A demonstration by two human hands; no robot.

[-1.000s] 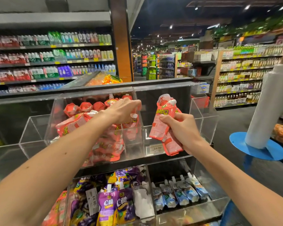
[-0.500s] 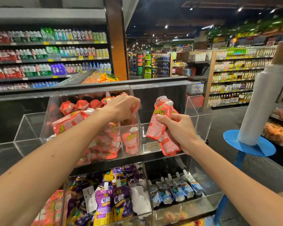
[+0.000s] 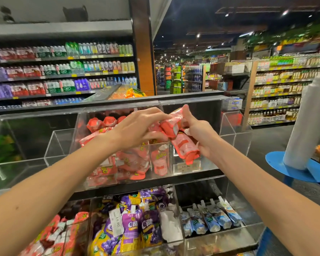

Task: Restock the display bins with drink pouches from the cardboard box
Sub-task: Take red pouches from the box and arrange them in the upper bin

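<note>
Outstretched left hand [image 3: 137,130] and right hand [image 3: 201,138] grip red pouches [image 3: 183,147].

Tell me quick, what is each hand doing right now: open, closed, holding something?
Left hand: pinches the top red pouch between fingers and thumb.
Right hand: grips a bunch of red pouches.

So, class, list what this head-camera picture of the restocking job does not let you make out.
The cardboard box: nowhere in the head view, outside the frame.
Count of pink pouches in the right hand: they overlap, fingers cover them.
Whether the left hand grips a pouch: head view, motion blur at its fingertips.
Print under 14.90 on the price label: too small.
</note>
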